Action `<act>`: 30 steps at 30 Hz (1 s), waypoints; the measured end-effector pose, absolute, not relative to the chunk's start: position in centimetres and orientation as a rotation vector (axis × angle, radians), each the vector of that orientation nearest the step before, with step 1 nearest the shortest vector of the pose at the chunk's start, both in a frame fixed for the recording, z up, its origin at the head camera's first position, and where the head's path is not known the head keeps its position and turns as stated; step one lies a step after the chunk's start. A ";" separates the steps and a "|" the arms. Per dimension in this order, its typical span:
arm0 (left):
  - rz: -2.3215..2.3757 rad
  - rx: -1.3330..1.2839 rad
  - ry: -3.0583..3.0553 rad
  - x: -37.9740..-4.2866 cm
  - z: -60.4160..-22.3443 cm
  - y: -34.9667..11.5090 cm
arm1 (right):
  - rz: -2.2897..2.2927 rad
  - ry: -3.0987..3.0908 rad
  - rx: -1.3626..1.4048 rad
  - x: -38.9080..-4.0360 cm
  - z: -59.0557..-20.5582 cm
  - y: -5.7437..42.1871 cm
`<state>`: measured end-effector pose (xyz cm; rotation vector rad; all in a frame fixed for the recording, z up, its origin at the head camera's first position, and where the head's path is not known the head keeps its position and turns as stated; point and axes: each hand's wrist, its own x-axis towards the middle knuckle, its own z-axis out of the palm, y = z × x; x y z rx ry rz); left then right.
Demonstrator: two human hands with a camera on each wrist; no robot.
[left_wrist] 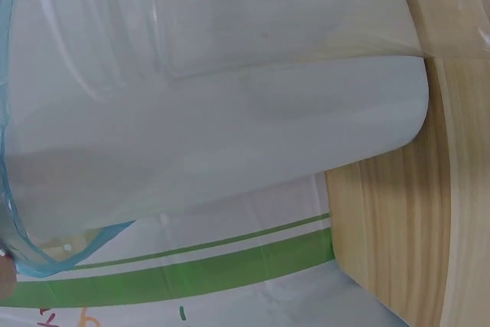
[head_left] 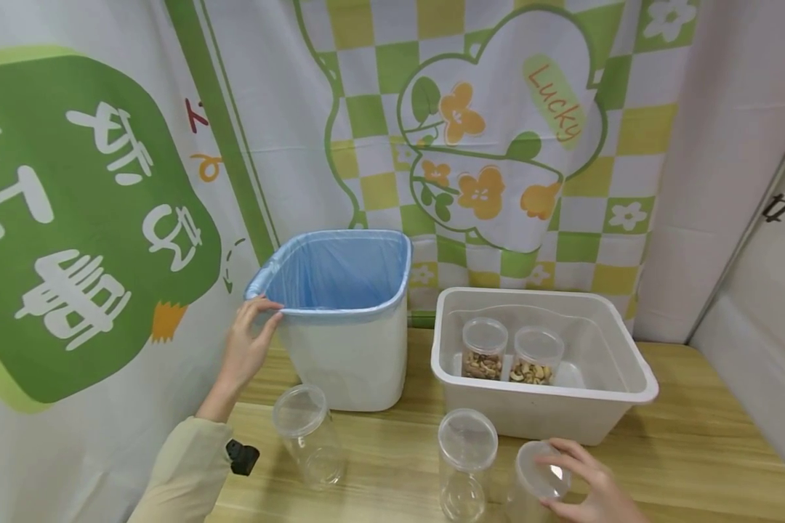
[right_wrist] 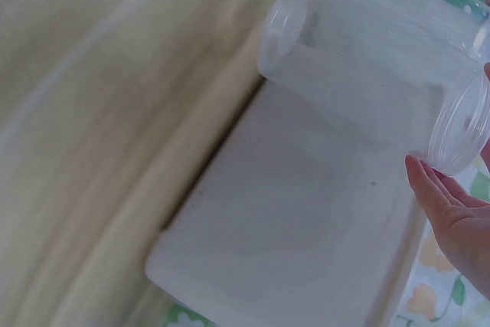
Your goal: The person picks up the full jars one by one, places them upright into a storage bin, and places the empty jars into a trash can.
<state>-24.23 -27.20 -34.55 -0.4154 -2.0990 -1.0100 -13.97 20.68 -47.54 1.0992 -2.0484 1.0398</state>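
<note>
My left hand (head_left: 247,347) is at the left corner of a white trash can (head_left: 347,363), its fingers over the rim and the thumb outside. A blue bag (head_left: 340,276) lines the can and folds over that rim. At the lower right my right hand (head_left: 589,483) grips the lid of a clear plastic jar (head_left: 523,494), thumb and fingers on opposite sides; in the right wrist view this jar (right_wrist: 367,67) looks empty. Two more lidded clear jars, a middle jar (head_left: 466,465) and a left jar (head_left: 310,443), stand on the table.
A white plastic tub (head_left: 530,414) stands behind the right-hand jars. Inside are a jar of nuts (head_left: 482,356) and another nut jar (head_left: 535,359). The wooden table (head_left: 706,436) meets a printed cloth wall (head_left: 379,94) at the back and cloth on both sides.
</note>
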 end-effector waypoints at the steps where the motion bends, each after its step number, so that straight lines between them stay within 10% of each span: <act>1: -1.012 -0.414 -2.104 -24.3 -34.5 -27.2 | 1.048 -2.029 1.094 -14.0 -47.0 20.7; 30: -1.072 -0.423 -2.087 -24.2 -34.6 -27.1 | 1.007 -2.175 0.854 -16.9 -33.6 21.6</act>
